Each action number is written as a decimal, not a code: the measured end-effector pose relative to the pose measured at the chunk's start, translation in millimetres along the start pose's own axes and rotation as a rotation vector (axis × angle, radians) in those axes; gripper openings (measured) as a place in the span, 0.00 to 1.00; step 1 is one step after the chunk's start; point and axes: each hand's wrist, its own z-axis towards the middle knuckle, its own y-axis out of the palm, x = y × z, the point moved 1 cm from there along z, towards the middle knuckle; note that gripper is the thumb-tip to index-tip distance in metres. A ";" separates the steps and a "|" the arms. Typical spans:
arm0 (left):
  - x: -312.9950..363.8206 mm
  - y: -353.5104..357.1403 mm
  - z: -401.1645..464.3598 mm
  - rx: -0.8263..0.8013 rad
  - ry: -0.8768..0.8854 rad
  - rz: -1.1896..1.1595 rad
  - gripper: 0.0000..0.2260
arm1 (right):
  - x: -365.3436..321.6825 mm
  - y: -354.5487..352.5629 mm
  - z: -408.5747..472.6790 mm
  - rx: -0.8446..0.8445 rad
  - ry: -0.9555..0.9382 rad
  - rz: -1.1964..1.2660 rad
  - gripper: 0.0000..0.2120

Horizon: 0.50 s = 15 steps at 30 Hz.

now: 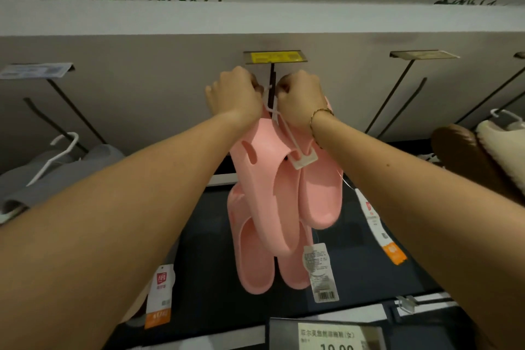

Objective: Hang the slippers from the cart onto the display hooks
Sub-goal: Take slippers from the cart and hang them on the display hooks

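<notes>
A pair of pink slippers [287, 187] hangs on a white plastic hanger [295, 148] right under the centre display hook [273, 85], a dark prong below a yellow price label [276, 57]. My left hand [234, 94] and my right hand [302, 96] are both raised, fists closed, pinching the top of the white hanger at the hook. A second pink pair [255, 253] hangs lower behind the first. A white barcode tag [321, 273] dangles from the slippers. The hanger's top loop is hidden by my fingers.
Grey slippers [56, 170] on a white hanger hang at the left. Brown and cream fuzzy slippers [483, 156] hang at the right. Bare dark hooks [397, 94] stick out on both sides. A price card [326, 335] sits at the bottom edge.
</notes>
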 end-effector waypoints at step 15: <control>-85.5 89.2 -172.5 -0.809 0.219 0.300 0.28 | 89.3 75.4 -123.6 -0.844 0.007 -0.463 0.38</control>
